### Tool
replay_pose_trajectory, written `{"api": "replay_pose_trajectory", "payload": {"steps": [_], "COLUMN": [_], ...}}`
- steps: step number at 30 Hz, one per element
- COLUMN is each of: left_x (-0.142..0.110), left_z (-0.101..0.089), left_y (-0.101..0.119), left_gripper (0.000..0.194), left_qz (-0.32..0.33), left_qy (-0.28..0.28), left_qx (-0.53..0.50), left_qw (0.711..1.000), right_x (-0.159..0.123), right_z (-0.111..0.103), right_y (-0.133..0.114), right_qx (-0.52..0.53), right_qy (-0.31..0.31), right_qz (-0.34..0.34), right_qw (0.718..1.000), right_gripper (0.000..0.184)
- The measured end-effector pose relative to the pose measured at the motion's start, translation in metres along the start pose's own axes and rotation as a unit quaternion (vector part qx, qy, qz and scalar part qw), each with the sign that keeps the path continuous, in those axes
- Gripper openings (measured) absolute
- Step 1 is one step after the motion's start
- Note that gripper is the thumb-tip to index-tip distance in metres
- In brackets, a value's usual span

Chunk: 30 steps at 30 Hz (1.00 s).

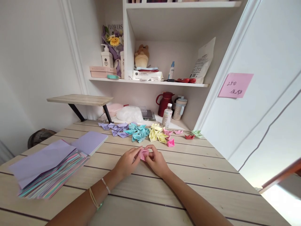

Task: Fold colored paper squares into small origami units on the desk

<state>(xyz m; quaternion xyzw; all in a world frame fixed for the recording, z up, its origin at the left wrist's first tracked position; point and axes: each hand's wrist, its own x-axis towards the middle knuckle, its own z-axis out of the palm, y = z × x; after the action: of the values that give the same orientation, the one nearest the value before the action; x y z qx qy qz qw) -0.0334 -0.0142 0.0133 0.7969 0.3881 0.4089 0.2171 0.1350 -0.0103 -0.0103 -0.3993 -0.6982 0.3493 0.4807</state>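
Note:
A small folded pink paper [144, 154] is held between my two hands above the middle of the table. My left hand [128, 160] pinches its left side, fingers closed. On the other side, my right hand [158, 160] grips it between thumb and bent forefinger. Part of the paper is hidden behind the fingers. Just beyond lie folded paper boats in colour groups: purple ones [119, 129], turquoise ones [139, 132], yellow ones [157, 133], and a bright pink one [171, 142]. A red boat [189, 137] and a green one [197, 133] sit farther right.
At the left lie a thick stack of coloured paper [51, 169] and a purple pad [90, 142]. A small raised wooden shelf [81, 99] stands behind them. A plastic bottle [167, 116], a red jug [164, 103] and a tumbler [180, 108] stand at the back of the slatted table [199, 175].

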Motion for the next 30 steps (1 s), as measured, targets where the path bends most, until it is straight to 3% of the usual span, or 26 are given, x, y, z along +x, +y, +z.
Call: {"api": "replay_pose_trajectory", "payload": {"steps": [3,6,9,14,20,27,30], "left_x": [0.002,0.004,0.006,0.008,0.009,0.009,0.009], "left_z": [0.002,0.004,0.004,0.001,0.002,0.005,0.005], "left_y": [-0.004,-0.009,-0.012,-0.011,-0.012,-0.014,-0.015], "left_gripper": [0.033,0.026,0.020,0.014,0.022,0.022,0.018], "left_qz": [0.001,-0.012,-0.020,-0.067,-0.153,-0.157,-0.155], "left_qy": [-0.010,-0.003,0.025,0.083,0.088,0.096,0.099], "left_qx": [-0.060,-0.135,-0.207,-0.215,-0.290,-0.305,-0.300], "left_qw": [0.998,0.991,0.978,0.971,0.941,0.935,0.936], "right_x": [0.002,0.005,0.007,0.007,0.008,0.010,0.010], "right_z": [-0.002,-0.008,-0.012,-0.013,-0.011,-0.008,-0.008], "right_y": [0.001,0.002,0.004,0.002,0.000,0.006,0.009], "right_qx": [0.093,0.223,0.291,0.303,0.269,0.260,0.265], "right_qy": [0.003,-0.007,-0.028,-0.016,-0.016,0.057,0.053], "right_qz": [0.027,0.072,0.091,0.121,0.111,0.124,0.113], "right_qw": [0.995,0.972,0.952,0.945,0.957,0.956,0.956], "right_gripper": [0.019,0.020,0.024,0.025,0.024,0.033,0.034]}}
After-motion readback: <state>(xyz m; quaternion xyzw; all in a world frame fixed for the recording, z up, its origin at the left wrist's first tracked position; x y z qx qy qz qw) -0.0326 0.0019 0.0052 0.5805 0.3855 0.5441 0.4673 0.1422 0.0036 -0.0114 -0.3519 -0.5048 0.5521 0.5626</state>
